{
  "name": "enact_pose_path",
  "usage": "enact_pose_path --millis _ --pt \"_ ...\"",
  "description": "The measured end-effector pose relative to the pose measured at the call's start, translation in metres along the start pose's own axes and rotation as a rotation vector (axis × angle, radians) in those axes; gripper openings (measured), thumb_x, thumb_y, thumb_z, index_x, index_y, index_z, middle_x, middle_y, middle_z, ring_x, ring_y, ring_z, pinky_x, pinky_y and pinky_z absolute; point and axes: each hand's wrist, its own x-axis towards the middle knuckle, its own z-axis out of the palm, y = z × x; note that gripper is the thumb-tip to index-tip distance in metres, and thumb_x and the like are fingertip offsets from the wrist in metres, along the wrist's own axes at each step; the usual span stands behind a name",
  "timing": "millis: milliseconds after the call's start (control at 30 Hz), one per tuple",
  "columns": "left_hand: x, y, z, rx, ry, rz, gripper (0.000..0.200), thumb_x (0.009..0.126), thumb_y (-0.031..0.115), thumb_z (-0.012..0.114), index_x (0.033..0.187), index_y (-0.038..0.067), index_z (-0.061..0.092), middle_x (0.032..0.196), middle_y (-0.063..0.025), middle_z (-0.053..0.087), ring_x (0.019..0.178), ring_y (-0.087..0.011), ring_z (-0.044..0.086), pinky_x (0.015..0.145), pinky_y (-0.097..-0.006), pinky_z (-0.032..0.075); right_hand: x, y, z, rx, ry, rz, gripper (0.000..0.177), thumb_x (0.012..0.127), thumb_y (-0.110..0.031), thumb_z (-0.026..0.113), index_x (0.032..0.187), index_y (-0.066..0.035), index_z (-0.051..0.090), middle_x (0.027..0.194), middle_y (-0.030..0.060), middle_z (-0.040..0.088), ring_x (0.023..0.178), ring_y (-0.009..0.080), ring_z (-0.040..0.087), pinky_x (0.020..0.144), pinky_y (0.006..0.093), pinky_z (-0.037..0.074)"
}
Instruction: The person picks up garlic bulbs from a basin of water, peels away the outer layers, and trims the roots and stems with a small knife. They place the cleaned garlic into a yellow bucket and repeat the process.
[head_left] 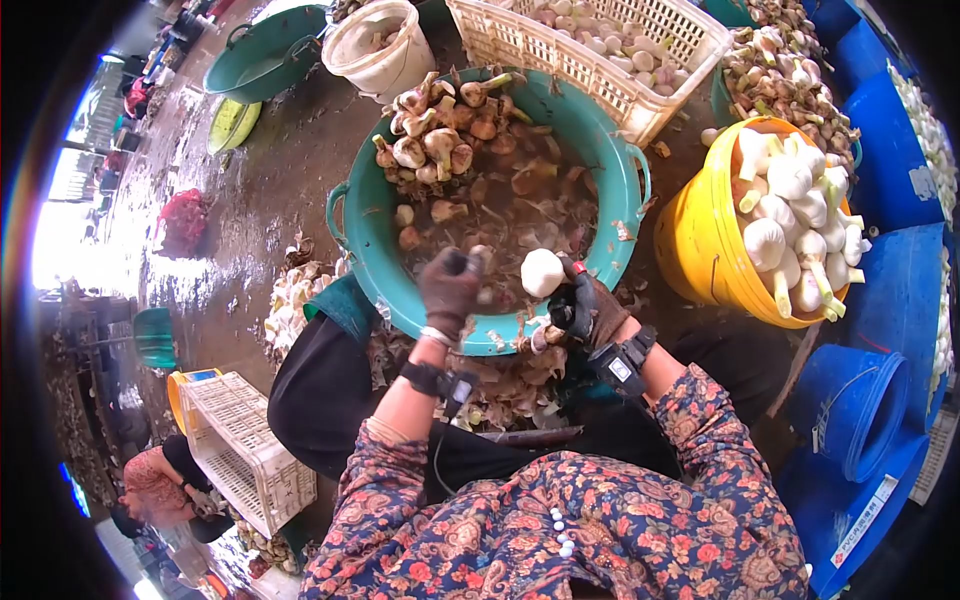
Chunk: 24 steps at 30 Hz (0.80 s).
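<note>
My right hand [590, 308], in a dark glove with a red band at one fingertip, grips a clean white garlic bulb [542, 272] over the near rim of a green tub [612, 262]. A stemmed end pokes out below that hand, at the rim. My left hand [448, 292], also gloved, is curled closed left of the bulb and blurred by motion; what it holds cannot be made out. Inside the tub, brownish unpeeled garlic [440, 140] is heaped at the far left, with loose skins [520, 205] in murky water.
A yellow bucket [690, 235] of white garlic stands to the right, beside blue containers [850, 400]. Behind the tub are a cream crate [600, 95] of bulbs and a white bucket [385, 65]. At lower left sits another crate [245, 450], with a person [165, 485] nearby.
</note>
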Motion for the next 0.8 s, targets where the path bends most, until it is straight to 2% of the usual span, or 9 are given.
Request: enact_pose_path --millis 100,133,233,300,333,467,600,633,800 --pt "0.037 -0.017 -0.029 0.622 -0.547 -0.099 0.044 0.077 0.050 0.063 0.076 0.006 0.066 0.063 -0.0120 0.063 0.062 -0.0288 0.064 0.064 -0.0381 0.049 -0.013 -0.015 0.011 -0.239 0.186 -0.062 0.043 0.083 -0.051 0.056 0.075 -0.009 0.057 0.049 -0.0041 0.035 0.040 0.0112 0.034 0.041 0.0258 0.028" --pt "0.047 -0.019 -0.033 0.705 -0.721 -0.198 0.051 0.074 0.056 0.060 0.083 0.007 0.067 0.074 -0.0144 0.066 0.075 -0.0313 0.064 0.070 -0.0417 0.049 -0.004 -0.020 0.006 0.000 0.203 0.233 0.031 0.086 -0.042 0.058 0.093 -0.011 0.056 0.059 -0.0024 0.048 0.047 0.0079 0.044 0.042 0.0226 0.034" --pt "0.087 -0.065 -0.016 0.499 -0.186 0.046 0.047 0.072 0.047 0.067 0.091 0.004 0.064 0.084 -0.0179 0.066 0.079 -0.0314 0.064 0.073 -0.0391 0.049 0.015 -0.042 -0.020 0.295 -0.127 -0.119 0.040 0.090 -0.044 0.051 0.094 -0.006 0.061 0.072 0.0057 0.059 0.059 0.0151 0.055 0.049 0.0266 0.042" --pt "0.121 -0.080 -0.001 0.595 -0.137 0.073 0.050 0.071 0.041 0.067 0.108 0.008 0.060 0.105 -0.0183 0.062 0.096 -0.0324 0.060 0.080 -0.0413 0.048 -0.013 -0.098 0.005 0.589 0.001 -0.244 0.046 0.092 -0.042 0.046 0.116 -0.004 0.052 0.094 0.0112 0.065 0.076 0.0193 0.062 0.060 0.0279 0.051" --pt "0.136 -0.084 0.006 0.672 -0.250 0.026 0.052 0.070 0.037 0.069 0.111 0.008 0.057 0.107 -0.0186 0.061 0.098 -0.0334 0.059 0.082 -0.0412 0.047 -0.010 -0.114 -0.014 0.516 -0.280 -0.295 0.054 0.093 -0.045 0.042 0.127 -0.004 0.042 0.106 0.0143 0.063 0.083 0.0223 0.064 0.067 0.0297 0.053" --pt "0.167 -0.103 0.039 0.473 -0.427 -0.007 0.061 0.069 0.029 0.071 0.120 0.006 0.050 0.114 -0.0202 0.057 0.105 -0.0363 0.055 0.087 -0.0403 0.045 0.003 -0.087 -0.019 -0.009 -0.008 -0.299 0.071 0.085 -0.067 0.034 0.113 -0.006 0.054 0.092 0.0071 0.065 0.074 0.0165 0.063 0.059 0.0286 0.051" --pt "0.133 -0.096 0.054 -0.098 -0.616 -0.114 0.056 0.070 0.026 0.073 0.116 0.002 0.053 0.109 -0.0129 0.060 0.098 -0.0241 0.059 0.081 -0.0338 0.048 0.042 -0.012 -0.031 -0.636 0.268 -0.395 0.017 0.083 -0.021 0.062 0.086 -0.004 0.065 0.068 0.0097 0.062 0.058 0.0207 0.059 0.055 0.0314 0.046" --pt "0.122 -0.089 0.058 -0.519 -0.703 -0.231 0.053 0.069 0.027 0.075 0.111 0.001 0.056 0.104 -0.0108 0.062 0.092 -0.0202 0.061 0.077 -0.0315 0.049 0.055 0.003 -0.035 -0.872 0.381 -0.570 0.016 0.079 -0.019 0.063 0.082 -0.004 0.065 0.066 0.0171 0.060 0.063 0.0330 0.059 0.056 0.0390 0.046" --pt "0.030 0.015 0.029 -0.462 -0.777 -0.107 0.049 0.072 0.021 0.074 0.111 0.000 0.054 0.102 -0.0064 0.060 0.090 -0.0141 0.057 0.080 -0.0277 0.048 0.030 -0.010 -0.004 -1.140 0.548 -0.658 0.024 0.080 -0.029 0.061 0.074 -0.006 0.064 0.067 0.0181 0.060 0.069 0.0385 0.059 0.059 0.0449 0.045"
